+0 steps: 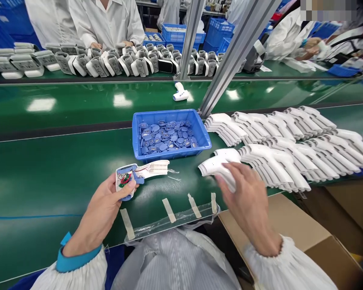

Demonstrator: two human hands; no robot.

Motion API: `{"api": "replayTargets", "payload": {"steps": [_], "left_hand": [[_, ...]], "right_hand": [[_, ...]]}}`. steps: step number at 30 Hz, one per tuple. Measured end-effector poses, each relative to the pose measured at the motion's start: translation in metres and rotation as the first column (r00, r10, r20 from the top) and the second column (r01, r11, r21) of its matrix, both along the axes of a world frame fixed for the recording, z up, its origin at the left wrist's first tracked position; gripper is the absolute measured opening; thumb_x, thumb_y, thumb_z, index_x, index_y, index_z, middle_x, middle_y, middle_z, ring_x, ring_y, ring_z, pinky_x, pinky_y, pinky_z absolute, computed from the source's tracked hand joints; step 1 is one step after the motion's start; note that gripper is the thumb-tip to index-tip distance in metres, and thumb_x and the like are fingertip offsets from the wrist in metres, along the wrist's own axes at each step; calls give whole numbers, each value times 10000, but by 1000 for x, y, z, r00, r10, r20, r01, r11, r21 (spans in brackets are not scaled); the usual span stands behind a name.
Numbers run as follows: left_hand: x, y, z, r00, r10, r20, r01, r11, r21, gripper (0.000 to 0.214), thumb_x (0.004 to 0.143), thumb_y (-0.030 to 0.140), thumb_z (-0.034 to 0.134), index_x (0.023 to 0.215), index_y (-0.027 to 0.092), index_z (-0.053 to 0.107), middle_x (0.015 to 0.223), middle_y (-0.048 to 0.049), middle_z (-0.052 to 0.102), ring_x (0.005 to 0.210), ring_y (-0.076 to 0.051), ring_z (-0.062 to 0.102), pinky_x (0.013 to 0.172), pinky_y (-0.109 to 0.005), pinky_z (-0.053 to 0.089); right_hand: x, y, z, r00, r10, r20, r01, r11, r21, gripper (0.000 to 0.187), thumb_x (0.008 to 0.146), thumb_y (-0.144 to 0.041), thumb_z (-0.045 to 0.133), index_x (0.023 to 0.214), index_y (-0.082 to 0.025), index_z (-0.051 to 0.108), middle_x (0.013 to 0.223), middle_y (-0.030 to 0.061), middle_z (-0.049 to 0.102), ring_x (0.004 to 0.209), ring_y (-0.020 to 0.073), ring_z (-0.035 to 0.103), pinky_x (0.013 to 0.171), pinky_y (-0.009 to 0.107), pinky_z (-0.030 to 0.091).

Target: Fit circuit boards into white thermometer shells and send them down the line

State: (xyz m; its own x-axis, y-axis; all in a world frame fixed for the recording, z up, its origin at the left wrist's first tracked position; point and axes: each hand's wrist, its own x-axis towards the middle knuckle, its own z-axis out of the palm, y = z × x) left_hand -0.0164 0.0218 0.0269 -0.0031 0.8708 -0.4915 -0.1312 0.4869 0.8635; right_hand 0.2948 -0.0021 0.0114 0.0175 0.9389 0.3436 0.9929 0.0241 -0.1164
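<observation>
My left hand (pixel 101 207) is closed round an opened gun-shaped housing half (pixel 153 169), which looks like part of a handheld thermometer. Inside its head show a green circuit board, red wires and blue parts, and the white handle points right. My right hand (pixel 246 197) grips a white housing shell (pixel 214 166) between thumb and fingers, at the left end of the stacked white shells (pixel 272 161). Beyond my hands stands a blue bin (pixel 136 139) holding many small blue oval pieces (pixel 166 137).
Tape strips (pixel 168 210) hold clear plastic at the bench's front edge. An open cardboard box (pixel 290 225) stands below right. A slanted metal post (pixel 236 52) rises behind the bin. On the green belt lies a white gun-shaped device (pixel 180 92). Co-workers (pixel 109 24) stand across, behind rows of grey-cuffed devices (pixel 99 66).
</observation>
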Motion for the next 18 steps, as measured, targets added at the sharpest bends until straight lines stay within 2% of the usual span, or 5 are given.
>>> {"api": "replayTargets", "payload": {"steps": [3, 8, 12, 15, 18], "left_hand": [[7, 2, 3, 999, -39, 8, 39, 999, 1, 535, 805, 433, 787, 1259, 198, 630, 1202, -81, 681, 1080, -228, 594, 838, -284, 452], [19, 3, 0, 993, -114, 33, 112, 993, 45, 523, 834, 446, 750, 1251, 158, 620, 1176, -108, 682, 1032, -231, 604, 852, -307, 444], [20, 2, -7, 988, -147, 56, 141, 986, 88, 474, 903, 481, 662, 1231, 142, 623, 1190, -121, 670, 1082, -240, 592, 921, -336, 433], [20, 0, -7, 984, -172, 51, 167, 982, 93, 515, 938, 543, 582, 1273, 152, 611, 1216, -122, 657, 1119, -248, 580, 943, -352, 438], [19, -2, -3, 982, -187, 28, 183, 977, 113, 559, 926, 587, 569, 1288, 162, 601, 1231, -123, 649, 1144, -257, 574, 924, -336, 456]], "right_hand": [[33, -1, -9, 962, -137, 235, 147, 989, -27, 423, 991, -494, 470, 1188, -154, 628, 1126, 174, 668, 955, 325, 601, 682, 395, 419], [47, -3, -23, 961, -60, 268, 71, 997, -30, 487, 1025, -533, 352, 1123, -153, 641, 1075, 152, 695, 899, 294, 613, 633, 362, 356], [28, -6, -1, 974, -39, 224, 15, 994, 106, 531, 1016, -556, 354, 1146, -134, 648, 1116, 181, 690, 938, 332, 615, 694, 407, 379], [-3, -6, 18, 975, 135, 174, -162, 975, 150, 394, 1008, -478, 465, 1166, -164, 644, 1147, 152, 698, 1010, 328, 619, 819, 453, 390], [-43, -3, 25, 929, 344, 135, -360, 926, 114, 247, 996, -364, 552, 1186, -222, 621, 1148, 88, 722, 1022, 270, 638, 908, 454, 368]]}}
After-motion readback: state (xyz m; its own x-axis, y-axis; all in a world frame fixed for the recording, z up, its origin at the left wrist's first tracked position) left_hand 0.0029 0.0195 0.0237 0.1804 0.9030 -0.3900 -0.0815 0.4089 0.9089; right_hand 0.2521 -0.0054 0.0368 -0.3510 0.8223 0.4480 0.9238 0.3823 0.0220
